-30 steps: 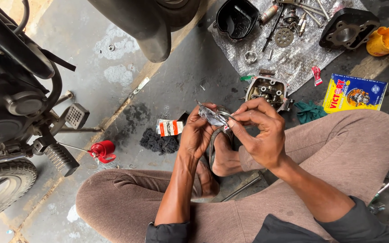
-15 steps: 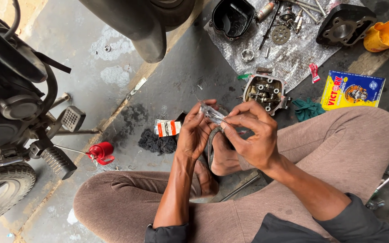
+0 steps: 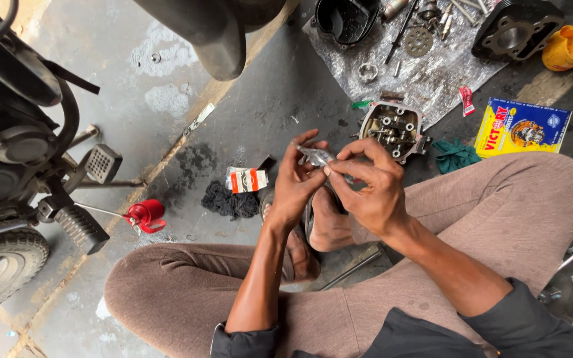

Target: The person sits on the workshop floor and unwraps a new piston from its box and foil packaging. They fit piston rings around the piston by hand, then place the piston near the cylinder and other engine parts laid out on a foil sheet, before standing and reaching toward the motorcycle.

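While pinched between both hands, small shiny metal part [image 3: 316, 156]

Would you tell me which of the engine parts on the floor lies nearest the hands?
The open grey cylinder head, just beyond the right hand. The black barrel and black cover lie farther off on the foil sheet.

It was a motorcycle repair workshop: a stained grey concrete floor [image 3: 134, 79], a black motorcycle with a ribbed footpeg [image 3: 28, 172] standing on it, a bare metal cylinder head [image 3: 390, 129], loose gears and bolts on a crinkled silver sheet [image 3: 432, 73], and a red oil can [image 3: 144, 215].
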